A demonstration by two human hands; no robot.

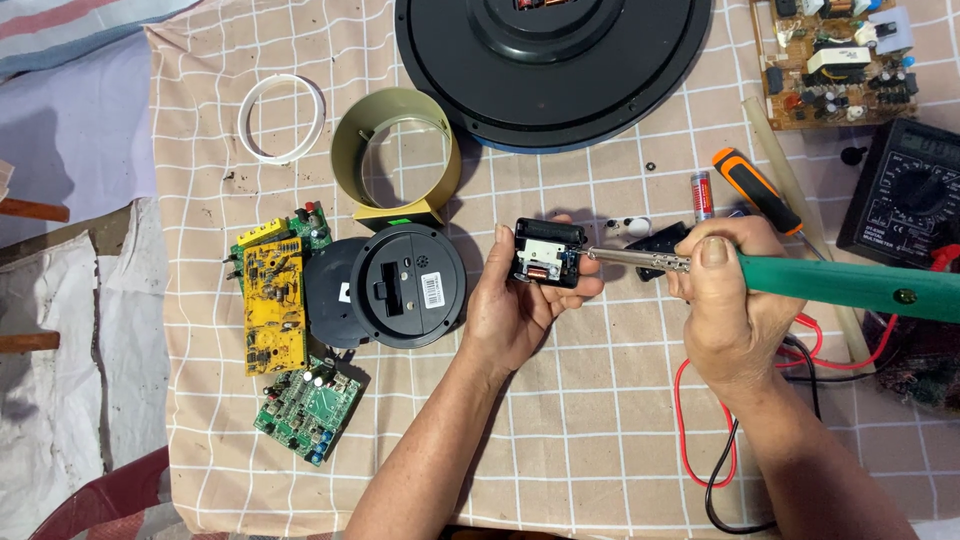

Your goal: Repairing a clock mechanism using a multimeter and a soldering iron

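Left hand (515, 305) clamped on a small black module (548, 252), just right of the round black housing (400, 285), right hand (725, 300) gripping a green soldering iron (850, 285) whose tip could slip and scorch nearby fingers.

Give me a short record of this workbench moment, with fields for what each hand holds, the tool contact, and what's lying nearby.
left hand: holds small black clock module
right hand: grips green-handled soldering iron
contact: iron tip at the module's right edge
left of hands: round black housing, yellow circuit board, green circuit board
behind: olive ring, white ring, orange screwdriver
right edge: multimeter
surface: checked cloth
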